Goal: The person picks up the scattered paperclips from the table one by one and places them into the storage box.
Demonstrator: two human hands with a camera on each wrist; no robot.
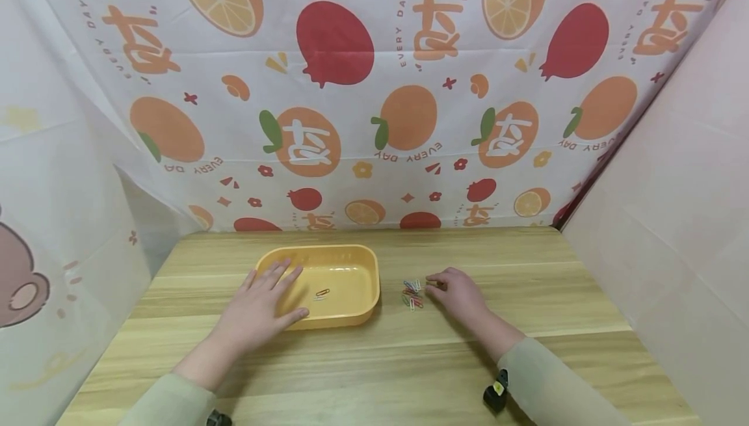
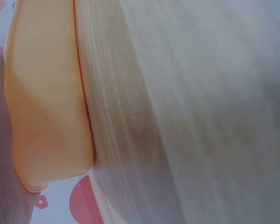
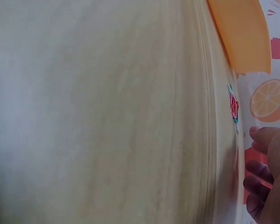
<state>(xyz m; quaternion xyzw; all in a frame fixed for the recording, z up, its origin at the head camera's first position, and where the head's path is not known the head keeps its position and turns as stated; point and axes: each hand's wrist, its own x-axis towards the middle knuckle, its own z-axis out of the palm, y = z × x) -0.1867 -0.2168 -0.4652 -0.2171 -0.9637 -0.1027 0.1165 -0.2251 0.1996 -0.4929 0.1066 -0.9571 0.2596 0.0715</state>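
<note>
Head view: bright paper clips [image 1: 413, 294], red, green, blue and white, sit heaped on the counter [image 1: 380, 374]; loose clips [image 1: 322, 292] lie inside the yellow tray [image 1: 351, 323]. Left hand [image 1: 257, 306] spreads across its rim; right hand [image 1: 461, 294], fingers loosely bent, hovers beside the heap.

Left wrist: smooth tray wall.

Right wrist: clips near the thumb [image 3: 255, 131].
</note>
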